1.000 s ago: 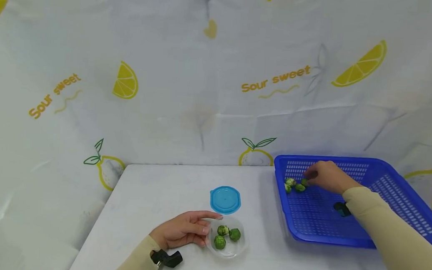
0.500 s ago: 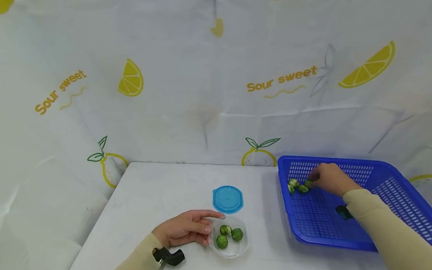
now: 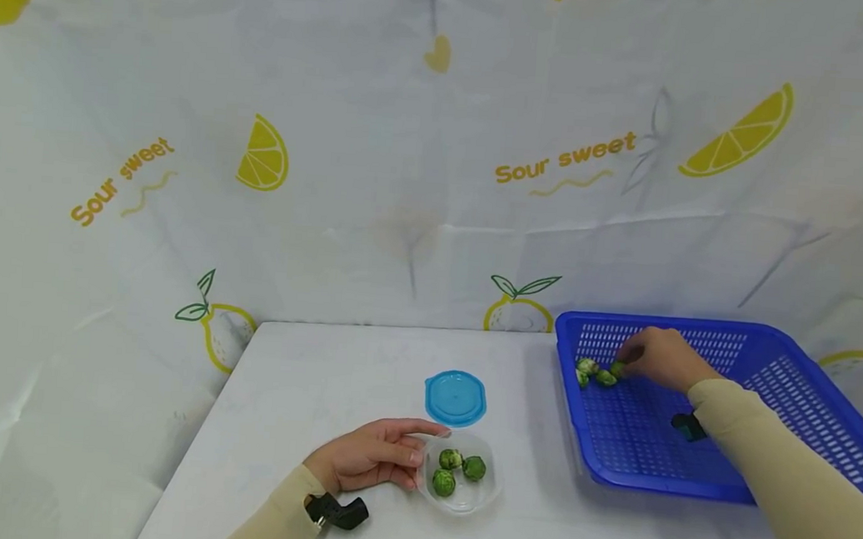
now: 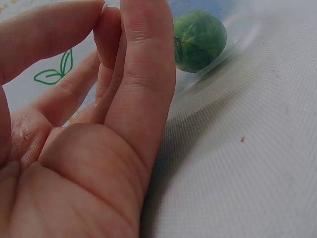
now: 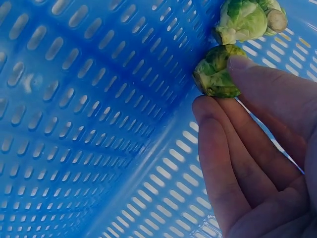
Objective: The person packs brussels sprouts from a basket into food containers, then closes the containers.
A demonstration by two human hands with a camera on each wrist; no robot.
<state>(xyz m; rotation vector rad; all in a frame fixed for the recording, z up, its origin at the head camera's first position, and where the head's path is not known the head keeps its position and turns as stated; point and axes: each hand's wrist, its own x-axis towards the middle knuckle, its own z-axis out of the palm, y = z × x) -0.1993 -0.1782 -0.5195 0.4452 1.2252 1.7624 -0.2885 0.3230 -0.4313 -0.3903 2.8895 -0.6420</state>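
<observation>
My left hand grips the side of a clear plastic container on the white table. Three Brussels sprouts lie in it, among them the sprout nearest me. The left wrist view shows one sprout through the see-through wall, past my fingers. Inside the blue basket, my right hand pinches a Brussels sprout between thumb and fingers. Beside it, against the basket's left side, are several more sprouts; a pale green one sits close to the pinched one in the right wrist view.
A light blue lid lies on the white table, just behind the container. The blue slotted basket takes up the right side, its walls raised around my right hand. A lemon-printed sheet hangs behind the table.
The head view has shifted slightly, so everything sits a little further right in it. Both hands stay at the container and in the basket, with hardly any movement.
</observation>
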